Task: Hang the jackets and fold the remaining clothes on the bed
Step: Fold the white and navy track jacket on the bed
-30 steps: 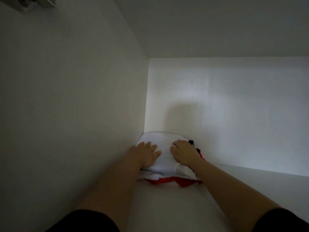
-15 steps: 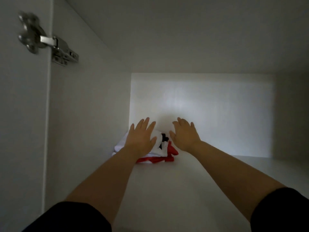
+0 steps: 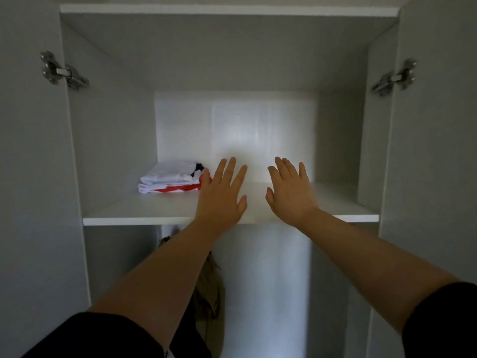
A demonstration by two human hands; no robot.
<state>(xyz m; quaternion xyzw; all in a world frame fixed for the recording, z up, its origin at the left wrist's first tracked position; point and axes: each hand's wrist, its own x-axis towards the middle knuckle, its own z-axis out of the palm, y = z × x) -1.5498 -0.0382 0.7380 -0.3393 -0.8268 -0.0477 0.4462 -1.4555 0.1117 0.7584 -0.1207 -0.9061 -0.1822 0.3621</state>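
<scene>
Wardrobe (image 3: 111,125): pale, dim inside, both doors swung wide; it fills the whole view.
Shelf (image 3: 144,210): a white board across the upper compartment, with a hanging space below it.
Hanging garment (image 3: 209,288): a tan piece, probably a jacket, hangs under the shelf, partly hidden by the left forearm.
Folded clothes (image 3: 167,177): a small white and red stack with a dark patch, lying at the back left of the shelf, well in from its front edge.
Step in hand: the stack looks placed. Bring both hands straight out, level and clear of the cloth, so no layer gets dragged askew; check that the pile sits flat before going for the next garment.
Left hand (image 3: 222,197): fingers straight and spread, holding nothing. It overlaps the stack's right end; I cannot tell whether it touches.
Right hand (image 3: 290,195): also flat and spread, empty, over bare shelf, well apart from the stack.
</scene>
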